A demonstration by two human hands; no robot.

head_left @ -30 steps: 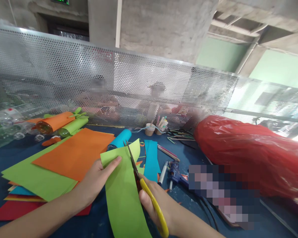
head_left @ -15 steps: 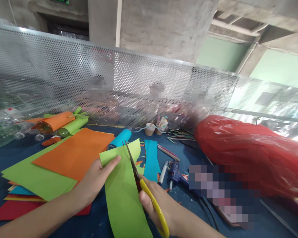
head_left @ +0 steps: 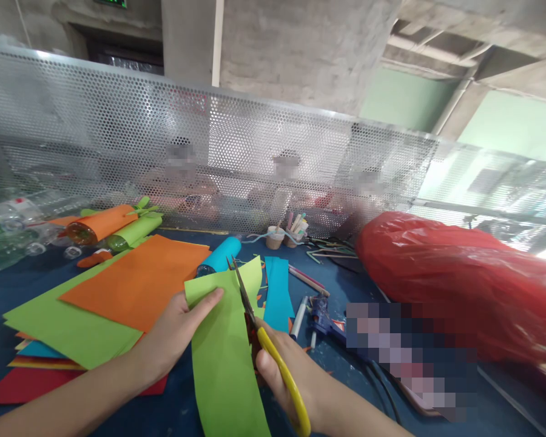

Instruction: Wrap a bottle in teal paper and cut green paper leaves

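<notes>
Nothing is readable (the green sign [head_left: 113,3] is cut off).

A perforated metal screen [head_left: 264,145] stood before a grey concrete wall [head_left: 295,54]; bright light came from the right.

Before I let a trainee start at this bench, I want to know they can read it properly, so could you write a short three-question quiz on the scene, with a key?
1. What is the right hand holding?
a) a ruler
b) yellow-handled scissors
c) a paintbrush

2. True or false: the white marker lies between the blue paper strips and the glue gun.

3. Fill in the colour: the left hand holds a piece of ____ paper.

Key: 1 b; 2 true; 3 green.
</notes>
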